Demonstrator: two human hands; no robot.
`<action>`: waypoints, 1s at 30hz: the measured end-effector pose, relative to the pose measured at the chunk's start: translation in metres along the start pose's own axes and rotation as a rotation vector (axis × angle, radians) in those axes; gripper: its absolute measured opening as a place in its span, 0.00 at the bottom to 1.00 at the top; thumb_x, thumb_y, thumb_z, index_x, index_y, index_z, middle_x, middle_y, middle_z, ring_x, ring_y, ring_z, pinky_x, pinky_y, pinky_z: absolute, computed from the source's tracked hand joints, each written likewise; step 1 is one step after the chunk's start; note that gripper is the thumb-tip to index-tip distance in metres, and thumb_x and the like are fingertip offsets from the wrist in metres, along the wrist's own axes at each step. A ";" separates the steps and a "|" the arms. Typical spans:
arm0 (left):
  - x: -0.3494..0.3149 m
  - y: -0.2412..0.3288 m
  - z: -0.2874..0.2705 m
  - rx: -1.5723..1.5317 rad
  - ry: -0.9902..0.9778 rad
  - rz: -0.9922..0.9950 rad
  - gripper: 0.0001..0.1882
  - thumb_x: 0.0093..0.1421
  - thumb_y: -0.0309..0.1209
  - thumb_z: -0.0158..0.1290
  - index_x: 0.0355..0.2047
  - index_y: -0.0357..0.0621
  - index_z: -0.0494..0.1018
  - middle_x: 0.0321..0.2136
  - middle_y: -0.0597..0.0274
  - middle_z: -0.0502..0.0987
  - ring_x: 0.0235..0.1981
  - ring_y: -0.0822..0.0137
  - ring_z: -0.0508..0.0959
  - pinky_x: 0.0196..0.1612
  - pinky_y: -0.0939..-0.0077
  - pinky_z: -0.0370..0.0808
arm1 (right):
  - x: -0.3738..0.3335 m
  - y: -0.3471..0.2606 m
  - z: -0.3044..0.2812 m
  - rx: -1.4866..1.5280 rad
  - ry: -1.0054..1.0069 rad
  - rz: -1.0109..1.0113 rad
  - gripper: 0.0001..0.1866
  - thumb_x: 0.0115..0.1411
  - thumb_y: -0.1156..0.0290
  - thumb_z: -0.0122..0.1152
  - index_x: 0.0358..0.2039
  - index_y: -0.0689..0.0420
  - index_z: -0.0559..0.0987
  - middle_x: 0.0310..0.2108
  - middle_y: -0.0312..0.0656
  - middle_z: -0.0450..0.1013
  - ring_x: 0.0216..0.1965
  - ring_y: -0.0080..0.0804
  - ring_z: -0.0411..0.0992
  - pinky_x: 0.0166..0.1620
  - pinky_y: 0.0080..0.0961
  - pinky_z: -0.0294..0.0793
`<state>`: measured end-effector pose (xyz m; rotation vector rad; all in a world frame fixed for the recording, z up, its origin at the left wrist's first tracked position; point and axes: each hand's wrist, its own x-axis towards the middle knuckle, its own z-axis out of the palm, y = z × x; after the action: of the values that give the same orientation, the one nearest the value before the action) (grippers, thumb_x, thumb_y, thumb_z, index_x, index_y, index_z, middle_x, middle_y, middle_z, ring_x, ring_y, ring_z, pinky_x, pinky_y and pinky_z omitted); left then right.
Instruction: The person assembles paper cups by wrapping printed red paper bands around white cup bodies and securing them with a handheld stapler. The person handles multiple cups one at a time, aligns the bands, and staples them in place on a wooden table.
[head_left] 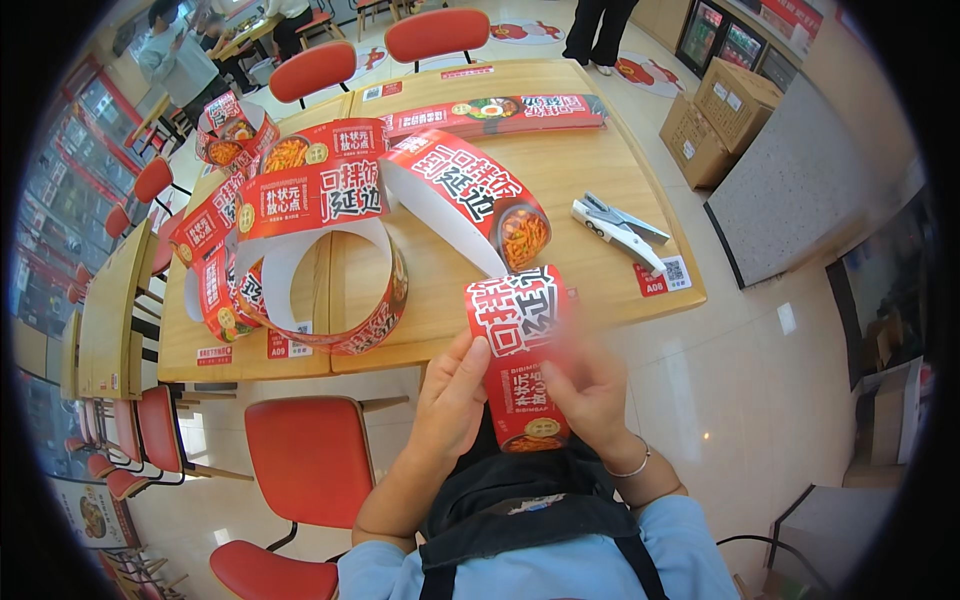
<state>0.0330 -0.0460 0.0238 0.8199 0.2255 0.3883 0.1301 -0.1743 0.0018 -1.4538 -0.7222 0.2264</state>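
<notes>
A red printed cardboard band (pixel 515 375) is bent between my two hands in front of my body. My left hand (pixel 452 400) grips its left edge, thumb on the printed face. My right hand (pixel 590 395) pinches its right side, the fingers partly smeared by motion. Just beyond, another printed strip (pixel 470 195) arches over the table with its white inside showing. On the left half, several bands joined into rings lie piled up, a large ring (pixel 375 325) nearest me. A white and grey stapler (pixel 620 232) rests on the right side of the table.
Flat printed strips (pixel 500 115) are stacked along the far side of the wooden table (pixel 590 290). Red chairs (pixel 305 460) stand close on my left and beyond the table. Cardboard boxes (pixel 715 120) sit at the far right. Other people (pixel 180 60) are in the background.
</notes>
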 end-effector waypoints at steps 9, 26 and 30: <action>0.001 0.003 -0.001 0.237 -0.028 0.043 0.17 0.66 0.26 0.47 0.54 0.34 0.67 0.47 0.57 0.76 0.48 0.69 0.76 0.53 0.73 0.71 | 0.001 -0.001 0.000 0.044 -0.018 0.047 0.06 0.55 0.78 0.62 0.27 0.61 0.73 0.23 0.32 0.74 0.24 0.11 0.66 0.27 0.12 0.65; 0.011 0.003 -0.004 0.254 -0.062 0.052 0.19 0.65 0.21 0.46 0.56 0.33 0.64 0.49 0.59 0.75 0.49 0.73 0.73 0.53 0.77 0.69 | 0.008 0.020 0.011 0.198 0.118 -0.044 0.08 0.54 0.85 0.62 0.29 0.61 0.71 0.39 0.38 0.66 0.40 0.20 0.68 0.42 0.16 0.70; 0.012 0.002 -0.005 0.238 -0.054 0.034 0.19 0.65 0.21 0.46 0.56 0.33 0.63 0.49 0.58 0.75 0.49 0.73 0.74 0.53 0.76 0.70 | 0.009 0.022 0.012 0.190 0.126 -0.029 0.08 0.54 0.85 0.62 0.29 0.60 0.71 0.38 0.38 0.66 0.39 0.20 0.68 0.42 0.16 0.70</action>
<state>0.0414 -0.0368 0.0217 1.0683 0.2099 0.3748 0.1363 -0.1570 -0.0165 -1.2639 -0.6021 0.1743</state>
